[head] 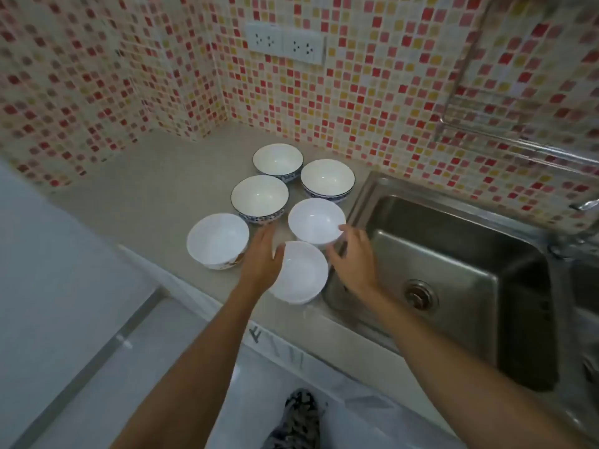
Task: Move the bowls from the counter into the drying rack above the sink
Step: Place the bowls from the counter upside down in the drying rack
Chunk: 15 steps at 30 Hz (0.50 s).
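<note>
nearest to camera: dark patterned shoe [299,413] on pale floor, both bare forearms reaching up over the counter edge
left hand [261,259]: fingers spread, flat against the left rim of the plain white bowl nearest the edge [299,273]; not closed round it
right hand [351,259]: fingers loosely apart, between that bowl and the second plain white bowl [317,223]; fingertip at the second bowl's rim, grip cannot be told
bowls: six on the beige stone counter [146,196], all upright, none moved; three blue-rimmed patterned ceramic bowls [260,199] at the back, one white bowl far left
drying rack [518,131]: metal wire shelf on tiled wall, above the stainless steel sink [453,254], looks bare
step: first pick-up
how to do well: cup one bowl from both sides, lift clear of neighbours before swinging right and up
</note>
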Motion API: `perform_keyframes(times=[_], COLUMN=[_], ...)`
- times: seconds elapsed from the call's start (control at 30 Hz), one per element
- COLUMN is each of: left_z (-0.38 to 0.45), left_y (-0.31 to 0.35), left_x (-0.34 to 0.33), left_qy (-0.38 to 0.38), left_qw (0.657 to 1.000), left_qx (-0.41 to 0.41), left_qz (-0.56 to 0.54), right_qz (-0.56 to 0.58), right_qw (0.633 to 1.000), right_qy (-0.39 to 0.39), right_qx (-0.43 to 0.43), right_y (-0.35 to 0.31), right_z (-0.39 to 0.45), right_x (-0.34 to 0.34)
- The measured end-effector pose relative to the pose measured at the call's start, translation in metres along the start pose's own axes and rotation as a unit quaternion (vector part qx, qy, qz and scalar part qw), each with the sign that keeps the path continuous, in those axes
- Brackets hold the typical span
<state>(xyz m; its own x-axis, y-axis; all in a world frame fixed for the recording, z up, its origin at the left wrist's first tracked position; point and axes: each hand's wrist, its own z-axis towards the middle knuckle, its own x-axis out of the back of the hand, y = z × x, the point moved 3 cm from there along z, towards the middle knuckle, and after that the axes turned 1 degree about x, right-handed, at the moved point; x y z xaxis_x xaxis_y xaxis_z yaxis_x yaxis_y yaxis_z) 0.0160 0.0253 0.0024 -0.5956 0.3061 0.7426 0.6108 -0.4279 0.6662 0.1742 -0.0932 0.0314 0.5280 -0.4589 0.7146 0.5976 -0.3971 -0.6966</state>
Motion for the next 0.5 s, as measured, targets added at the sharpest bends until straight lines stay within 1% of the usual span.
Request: perform_keyframes(times=[0.07, 0.13, 0.2, 0.37, 0.43, 0.5], left_z=[0.001, -0.006, -0.011, -0.021, -0.023, -0.024], left_y=[-0.010, -0.015, -0.018, -0.026, -0.025, -0.023], left_x=[-0.003, -0.008, -0.012, -0.020, -0.023, -0.023], left_qy=[0.005, 0.002, 0.006, -0.003, -0.003, 0.008], left_qw=[0.999, 0.997, 0.990, 0.975, 0.971, 0.967], left_qx=[0.030, 0.058, 0.087, 0.117, 0.126, 0.139], left_qz=[-0.017, -0.056, -0.108, -0.190, -0.203, -0.215], right_qz=[0.020, 0.017, 0.023, -0.009, -0.029, -0.026], right_qw=[0.999, 0.995, 0.991, 0.984, 0.981, 0.981], right_qy=[-0.002, -0.044, -0.069, -0.108, -0.121, -0.123], right_qx=[-0.043, -0.086, -0.111, -0.141, -0.151, -0.146], right_y=[0.000, 0.002, 0.010, 0.020, 0.020, 0.021], right_z=[0.001, -0.005, -0.006, -0.005, -0.006, -0.007], right_x=[-0.018, -0.035, -0.053, -0.068, -0.065, -0.063])
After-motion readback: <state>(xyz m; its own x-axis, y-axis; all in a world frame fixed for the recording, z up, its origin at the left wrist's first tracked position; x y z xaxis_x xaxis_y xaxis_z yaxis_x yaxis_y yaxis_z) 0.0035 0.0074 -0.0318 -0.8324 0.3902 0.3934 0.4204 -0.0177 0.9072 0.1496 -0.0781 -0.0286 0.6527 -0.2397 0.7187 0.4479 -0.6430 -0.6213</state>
